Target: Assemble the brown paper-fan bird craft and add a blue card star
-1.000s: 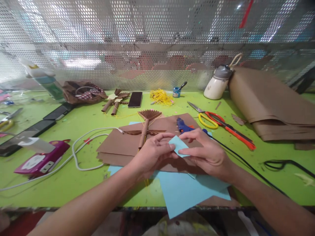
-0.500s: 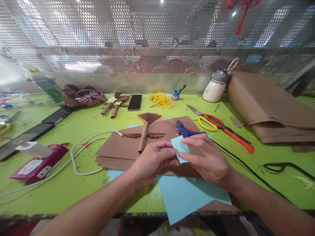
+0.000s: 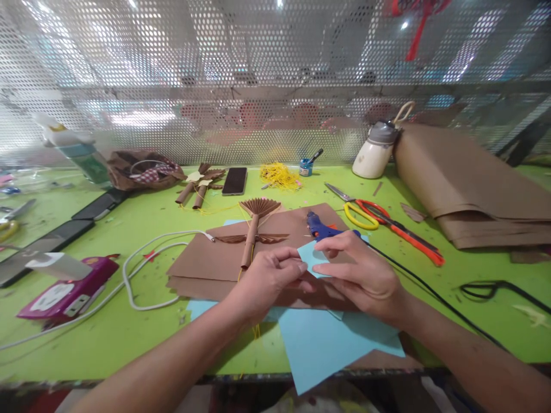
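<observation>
A small piece of light blue paper (image 3: 310, 256) is held up between my two hands. My left hand (image 3: 271, 278) pinches its left edge between thumb and fingers. On the other side, my right hand (image 3: 364, 272) has its thumb and fingers closed on the paper's right part. Below them lies a larger light blue sheet (image 3: 318, 350), jutting over the front table edge. Just behind my hands, a rolled brown paper figure with a pleated fan top (image 3: 251, 238) rests on folded brown paper (image 3: 206, 261). The blue glue gun (image 3: 321, 226) lies beyond my right hand.
Scissors (image 3: 359, 212) and an orange-handled tool (image 3: 417, 244) lie at right, before a white flask (image 3: 373, 152) and a big brown paper stack (image 3: 469, 178). A purple power strip (image 3: 64, 292) with a white cable (image 3: 129, 281) is at left. Yellow string (image 3: 279, 175) and a phone (image 3: 235, 181) lie behind.
The small blue paper has tilted, and its lower corner now shows less. The right-hand fingers have shifted slightly on it; the left hand stays nearly in place.
</observation>
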Demonstrator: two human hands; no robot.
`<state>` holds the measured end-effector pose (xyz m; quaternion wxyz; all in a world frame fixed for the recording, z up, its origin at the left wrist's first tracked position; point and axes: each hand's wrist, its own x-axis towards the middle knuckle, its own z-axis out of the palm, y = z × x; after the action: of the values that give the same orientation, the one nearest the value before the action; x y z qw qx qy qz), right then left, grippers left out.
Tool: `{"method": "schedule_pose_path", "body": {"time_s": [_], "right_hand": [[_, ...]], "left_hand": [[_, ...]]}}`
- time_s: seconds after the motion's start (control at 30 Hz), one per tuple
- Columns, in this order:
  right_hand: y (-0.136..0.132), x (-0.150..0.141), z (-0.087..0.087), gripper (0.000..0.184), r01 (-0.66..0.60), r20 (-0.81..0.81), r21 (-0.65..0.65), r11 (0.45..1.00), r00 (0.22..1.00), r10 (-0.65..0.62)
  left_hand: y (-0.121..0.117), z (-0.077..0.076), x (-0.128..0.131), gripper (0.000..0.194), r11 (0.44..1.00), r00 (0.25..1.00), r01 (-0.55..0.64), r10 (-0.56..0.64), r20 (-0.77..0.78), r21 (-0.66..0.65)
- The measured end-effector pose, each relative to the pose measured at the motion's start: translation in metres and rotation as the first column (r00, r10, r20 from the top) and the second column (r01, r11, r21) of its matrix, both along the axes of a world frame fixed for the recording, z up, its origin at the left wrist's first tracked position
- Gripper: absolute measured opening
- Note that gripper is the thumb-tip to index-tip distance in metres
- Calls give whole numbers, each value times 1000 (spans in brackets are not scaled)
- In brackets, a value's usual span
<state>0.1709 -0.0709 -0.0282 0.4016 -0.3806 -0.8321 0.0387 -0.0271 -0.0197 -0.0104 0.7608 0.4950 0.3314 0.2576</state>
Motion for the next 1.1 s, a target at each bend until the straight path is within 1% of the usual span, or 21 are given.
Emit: {"method": "schedule_pose_path", "body": {"time_s": [0.1, 0.17, 0.3, 0.43, 0.5, 0.57, 0.67, 0.8, 0.93, 1.0, 1.1], "right_hand": [[-1, -2, 3, 23, 0, -107, -100, 995, 994, -11], [-2, -6, 6, 18, 8, -183, -141, 990, 983, -34], [-1, -13, 8, 11, 58, -274, -178, 982, 956, -106], [-1, -18, 10, 10, 56, -284, -191, 980, 953, -109], [-1, -19, 10, 11, 56, -279, -207, 977, 953, -114], [-1, -21, 10, 10, 76, -286, -240, 968, 947, -145], [0, -22, 8, 9, 112, -325, -312, 943, 921, -216], [1, -23, 8, 10, 120, -349, -428, 896, 892, -287], [0, -26, 12, 16, 90, -358, -526, 846, 878, -316], [-1, -27, 14, 18, 74, -361, -554, 829, 876, -320], [-2, -29, 15, 18, 97, -359, -548, 831, 870, -338]], "left_hand": [[-1, 0, -1, 16, 999, 999, 22, -21, -35, 29], [-2, -1, -1, 18, 999, 998, 40, -39, -55, 14], [-3, -3, 1, 17, 998, 999, 48, -48, 0, -44], [-3, -5, 2, 19, 995, 997, 57, -53, 50, -78], [-3, -5, 3, 21, 996, 999, 41, -38, 35, -83], [-3, -6, 4, 24, 997, 1000, 20, -20, -4, -74], [-2, -6, 5, 30, 999, 998, 8, -11, -65, -38], [-3, -4, 6, 33, 1000, 994, -4, 5, -112, 5], [-4, -3, 7, 33, 1000, 993, 4, -3, -118, 14], [-4, -4, 7, 34, 1000, 993, 11, -9, -115, 15], [-4, -6, 8, 34, 999, 994, 27, -24, -108, 26]]}}
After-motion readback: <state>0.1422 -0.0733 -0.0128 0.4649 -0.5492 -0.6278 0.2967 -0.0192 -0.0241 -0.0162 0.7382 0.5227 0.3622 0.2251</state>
